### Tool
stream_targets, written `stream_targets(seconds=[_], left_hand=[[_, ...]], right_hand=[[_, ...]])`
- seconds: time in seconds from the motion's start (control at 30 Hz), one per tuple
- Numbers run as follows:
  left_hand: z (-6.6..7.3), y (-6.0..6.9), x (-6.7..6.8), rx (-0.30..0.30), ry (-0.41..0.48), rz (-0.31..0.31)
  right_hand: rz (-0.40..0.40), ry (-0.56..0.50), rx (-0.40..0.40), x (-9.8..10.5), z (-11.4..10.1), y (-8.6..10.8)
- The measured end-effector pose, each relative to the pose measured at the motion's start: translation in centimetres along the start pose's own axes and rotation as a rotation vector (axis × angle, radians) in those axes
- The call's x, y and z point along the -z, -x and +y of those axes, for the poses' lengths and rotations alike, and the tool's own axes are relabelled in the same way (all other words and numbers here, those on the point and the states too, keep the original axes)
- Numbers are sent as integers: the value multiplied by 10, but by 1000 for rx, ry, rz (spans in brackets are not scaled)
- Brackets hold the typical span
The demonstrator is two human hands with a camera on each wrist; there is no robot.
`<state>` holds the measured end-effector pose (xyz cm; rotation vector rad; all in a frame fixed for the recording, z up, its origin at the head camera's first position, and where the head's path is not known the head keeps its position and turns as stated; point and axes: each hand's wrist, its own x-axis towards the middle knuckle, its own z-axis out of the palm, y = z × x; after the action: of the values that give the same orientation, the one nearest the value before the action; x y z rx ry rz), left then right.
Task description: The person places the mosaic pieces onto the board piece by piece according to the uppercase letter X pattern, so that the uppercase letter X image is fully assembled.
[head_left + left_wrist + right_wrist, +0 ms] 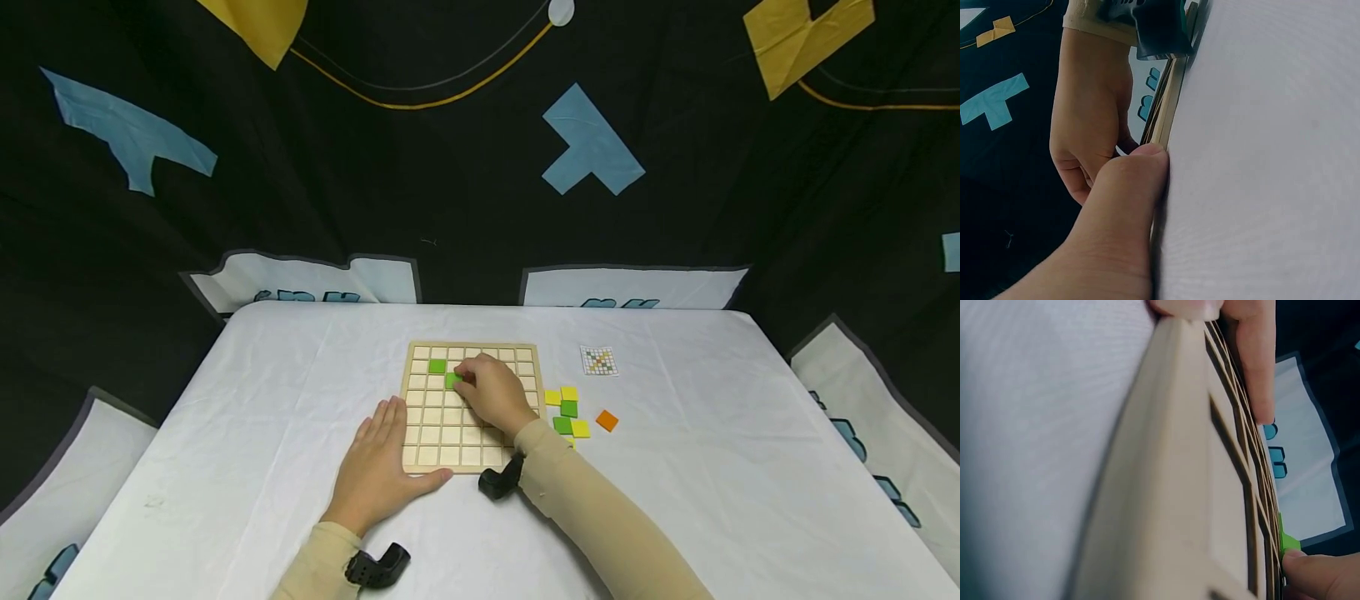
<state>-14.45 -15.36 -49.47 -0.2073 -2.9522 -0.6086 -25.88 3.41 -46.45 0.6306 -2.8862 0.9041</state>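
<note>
A square wooden grid board lies on the white table. My left hand steadies its left front corner, fingers straight along the left side. In the left wrist view, the left thumb touches the board's edge. My right hand reaches over the board with curled fingers and pinches a green square tile in the upper part of the grid. The right wrist view shows the thumb against that green tile. Another green tile sits in a cell up and to the left.
Right of the board lie loose yellow tiles, green tiles and an orange tile, some partly hidden by the right arm. Behind them is a small printed pattern card. A dark patterned curtain hangs beyond the table.
</note>
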Motion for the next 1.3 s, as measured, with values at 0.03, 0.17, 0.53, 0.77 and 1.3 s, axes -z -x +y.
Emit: stream_targets(seconds=[0.03, 0.17, 0.53, 0.77, 1.3], left_hand=[[0, 0, 0, 0, 1, -1], [1, 0, 2, 7, 2, -10], [3, 0, 1, 8, 3, -14], [2, 0, 0, 13, 3, -10], [1, 0, -1, 2, 4, -4]], right_hand=[[-2, 2, 2, 0, 0, 0], [-15, 25, 18, 2, -1, 1], [-79, 63, 70, 29, 5, 24], [-78, 50, -10, 60, 32, 47], [-32, 177, -220, 112, 110, 105]])
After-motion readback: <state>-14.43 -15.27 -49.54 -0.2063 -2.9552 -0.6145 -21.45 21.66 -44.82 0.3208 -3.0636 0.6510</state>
